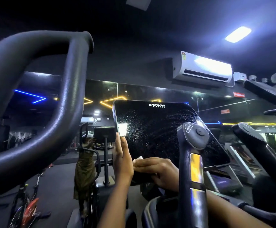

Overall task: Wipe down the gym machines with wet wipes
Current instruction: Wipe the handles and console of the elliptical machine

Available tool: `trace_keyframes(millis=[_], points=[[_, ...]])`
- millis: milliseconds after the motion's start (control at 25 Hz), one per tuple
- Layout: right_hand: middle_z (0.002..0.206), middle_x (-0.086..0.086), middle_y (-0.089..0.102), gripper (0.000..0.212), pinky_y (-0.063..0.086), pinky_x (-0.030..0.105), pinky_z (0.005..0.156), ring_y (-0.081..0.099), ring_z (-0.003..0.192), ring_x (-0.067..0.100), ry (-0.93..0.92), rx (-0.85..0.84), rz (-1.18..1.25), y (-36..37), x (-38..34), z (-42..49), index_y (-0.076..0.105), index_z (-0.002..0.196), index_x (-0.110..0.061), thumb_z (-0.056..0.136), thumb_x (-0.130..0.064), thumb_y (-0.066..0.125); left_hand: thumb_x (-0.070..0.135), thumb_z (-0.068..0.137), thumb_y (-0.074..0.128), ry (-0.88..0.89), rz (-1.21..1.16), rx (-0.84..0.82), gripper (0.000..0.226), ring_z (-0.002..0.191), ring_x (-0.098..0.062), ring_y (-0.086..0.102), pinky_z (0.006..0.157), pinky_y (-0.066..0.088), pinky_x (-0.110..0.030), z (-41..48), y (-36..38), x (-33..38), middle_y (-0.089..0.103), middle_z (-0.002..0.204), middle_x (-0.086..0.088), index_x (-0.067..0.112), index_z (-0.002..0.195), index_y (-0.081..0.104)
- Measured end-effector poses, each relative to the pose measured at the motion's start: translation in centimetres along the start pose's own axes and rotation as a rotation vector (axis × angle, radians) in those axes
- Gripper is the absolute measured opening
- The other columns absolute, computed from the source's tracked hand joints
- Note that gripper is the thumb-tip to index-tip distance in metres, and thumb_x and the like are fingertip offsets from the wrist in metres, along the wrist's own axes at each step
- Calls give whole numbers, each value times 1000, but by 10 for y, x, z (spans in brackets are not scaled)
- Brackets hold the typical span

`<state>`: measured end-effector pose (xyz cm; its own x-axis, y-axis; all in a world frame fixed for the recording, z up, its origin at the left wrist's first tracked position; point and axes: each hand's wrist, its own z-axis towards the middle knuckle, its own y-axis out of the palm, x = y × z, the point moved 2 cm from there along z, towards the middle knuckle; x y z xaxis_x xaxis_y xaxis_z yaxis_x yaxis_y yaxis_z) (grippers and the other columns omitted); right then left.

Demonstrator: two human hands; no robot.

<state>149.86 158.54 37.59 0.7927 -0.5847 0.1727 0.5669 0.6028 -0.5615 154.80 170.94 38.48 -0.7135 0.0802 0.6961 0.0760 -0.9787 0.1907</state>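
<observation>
The gym machine's black console screen (158,129), marked VIVA FITNESS, tilts toward me at centre and shows wet swirl streaks. My left hand (122,160) grips its lower left edge, fingers pointing up. My right hand (157,171) lies flat on the screen's bottom left corner, pressing a white wet wipe (138,159) whose edge pokes out above the fingers. The right forearm passes behind a grey handle post (193,162).
A thick dark looped handlebar (40,99) fills the left foreground. Another handle (255,145) stands at right. A mirror wall behind reflects a person (84,165) and gym gear. An air conditioner (203,68) hangs above. Red and black equipment (28,211) sits lower left.
</observation>
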Motion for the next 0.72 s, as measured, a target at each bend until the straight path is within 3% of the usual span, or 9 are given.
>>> trace_keyframes(millis=[120, 200, 320, 400, 480, 560, 600, 680, 720], points=[[101, 17, 69, 44, 32, -1, 92, 56, 102, 0, 120, 104, -39, -28, 4, 17, 69, 98, 6, 61, 23, 52, 64, 87, 22, 34, 72, 10, 71, 141, -14, 26, 101, 15, -16, -13, -1, -8, 24, 156, 0, 30, 149, 20], [80, 22, 70, 37, 22, -10, 84, 51, 94, 15, 151, 207, -169, -36, 5, 34, 70, 86, 9, 55, 23, 55, 63, 82, 19, 46, 78, 23, 75, 142, -14, 24, 103, 14, -16, -12, -1, -13, 23, 156, 0, 29, 149, 20], [81, 10, 72, 34, 45, 13, 76, 61, 76, 13, 193, 209, -235, -24, 7, 38, 75, 84, -5, 62, 7, 52, 68, 81, 22, 80, 75, 52, 80, 142, -16, 25, 107, 16, -19, -10, 0, -14, 25, 156, -2, 27, 149, 23], [92, 0, 71, 40, 49, 26, 73, 65, 80, 15, 136, 160, -252, -11, -4, 19, 75, 94, -15, 69, -5, 44, 68, 87, 22, 88, 109, 58, 75, 143, -17, 24, 111, 17, -24, -11, 0, -15, 26, 155, -2, 26, 149, 24], [90, -10, 68, 41, 48, 15, 71, 60, 77, 5, 120, 56, -145, -6, -11, -2, 72, 102, -6, 72, 0, 44, 64, 90, 20, 83, 152, 60, 71, 142, -18, 24, 112, 18, -29, -11, -1, -15, 27, 155, -3, 26, 149, 23], [70, -23, 67, 32, 47, 6, 69, 60, 64, -7, 368, -36, 102, -8, 7, -21, 71, 104, -3, 75, 4, 60, 68, 89, 21, 84, 150, 57, 73, 142, -19, 26, 116, 19, -34, -10, -1, -17, 28, 155, -3, 27, 149, 23], [76, -21, 70, 30, 53, 16, 77, 63, 69, -7, 499, -124, 265, -10, 21, -32, 74, 101, -13, 74, -1, 67, 72, 86, 20, 90, 145, 58, 77, 142, -19, 27, 116, 20, -37, -11, -1, -19, 28, 155, -2, 28, 149, 22], [104, -3, 70, 27, 50, 39, 94, 65, 95, 5, 620, 6, 319, -25, 41, -48, 66, 113, -9, 87, -3, 58, 77, 76, 14, 90, 142, 63, 87, 141, -17, 28, 116, 22, -40, -10, 0, -21, 27, 155, 0, 30, 149, 22], [106, 0, 68, 24, 49, 35, 94, 64, 98, 5, 599, 95, 207, -33, 42, -52, 64, 111, -1, 91, 1, 52, 76, 75, 13, 82, 134, 64, 87, 141, -16, 27, 117, 22, -40, -9, 0, -22, 26, 155, 2, 32, 149, 22]])
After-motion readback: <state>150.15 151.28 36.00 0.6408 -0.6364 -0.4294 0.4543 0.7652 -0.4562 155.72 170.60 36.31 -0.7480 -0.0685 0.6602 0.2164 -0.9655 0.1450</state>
